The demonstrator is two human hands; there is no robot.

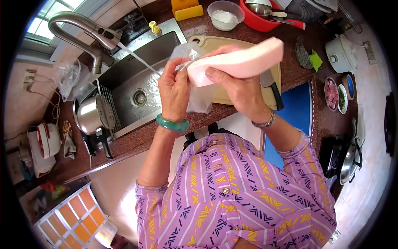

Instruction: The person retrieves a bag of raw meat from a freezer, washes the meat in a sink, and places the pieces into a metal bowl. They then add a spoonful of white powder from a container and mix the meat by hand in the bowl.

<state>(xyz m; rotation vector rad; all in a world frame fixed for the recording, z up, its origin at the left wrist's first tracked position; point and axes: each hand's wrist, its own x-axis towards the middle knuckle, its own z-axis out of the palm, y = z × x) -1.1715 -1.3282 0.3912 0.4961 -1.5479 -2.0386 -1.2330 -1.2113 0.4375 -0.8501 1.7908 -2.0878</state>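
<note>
My right hand (241, 90) grips a long, pale pinkish-white slab of food (239, 62), which may be pork fat, and holds it tilted above the counter. A thin clear plastic bag (200, 101) hangs from my left hand (174, 90), whose fingers pinch it by the slab's near end. Part of the bag lies behind the slab and my fingers. Beneath both hands is a beige cutting board (224, 95). On its right side lies a kitchen knife with a black handle (276, 96); part of its blade is hidden by my right hand.
Water runs from the faucet (105, 35) into the steel sink (124, 84) at left. Behind the board stand a plastic bowl of white powder (225, 18) and a red basin (259, 25). A bowl of cut meat (331, 93) and a rice cooker (340, 54) are at right.
</note>
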